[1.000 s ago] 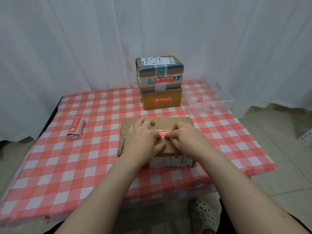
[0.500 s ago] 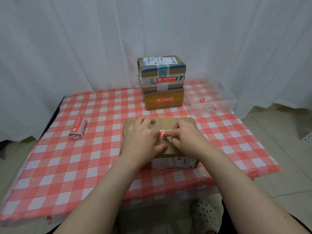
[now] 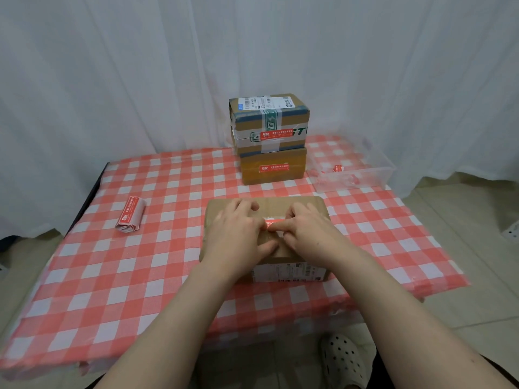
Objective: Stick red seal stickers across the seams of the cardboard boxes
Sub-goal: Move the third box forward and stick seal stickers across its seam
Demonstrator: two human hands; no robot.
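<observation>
A brown cardboard box (image 3: pixel 283 204) lies in the middle of the checked table, a white label on its near side. A red seal sticker (image 3: pixel 273 223) lies across the seam on its top, mostly covered by my fingers. My left hand (image 3: pixel 237 234) rests flat on the box top, fingers straight, its thumb beside the sticker. My right hand (image 3: pixel 306 231) presses on the sticker with its forefinger, the other fingers curled.
Two sealed boxes (image 3: pixel 269 136) are stacked at the back of the table (image 3: pixel 140 276), each with a red sticker. A roll of red stickers (image 3: pixel 130 218) lies at the left. A clear plastic tray (image 3: pixel 373 175) with red scraps stands at the back right. A curtain hangs behind.
My right forefinger has slid left along the sticker toward my left hand. The left hand has stayed on the box top.
</observation>
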